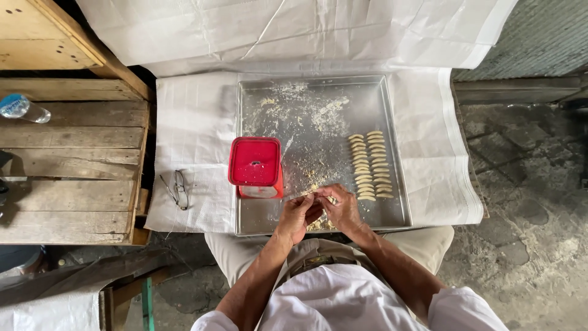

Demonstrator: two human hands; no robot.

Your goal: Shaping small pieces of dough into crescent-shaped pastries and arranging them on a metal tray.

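Note:
A square metal tray (257, 92) lies on a white sheet, dusted with flour and crumbs. Two neat rows of small crescent-shaped dough pieces (370, 165) lie on its right side. My left hand (295, 216) and my right hand (340, 207) meet over the tray's near edge, fingertips pinched together on a small piece of dough (318, 195). More loose dough (318, 225) lies under my hands. A red square container (255, 164) stands on the tray just left of my hands.
A pair of glasses (177, 189) lies on the white sheet (196, 122) left of the tray. Wooden crates (67, 159) stand further left with a plastic bottle (23, 108) on top. Rough stone floor (527, 184) is at the right.

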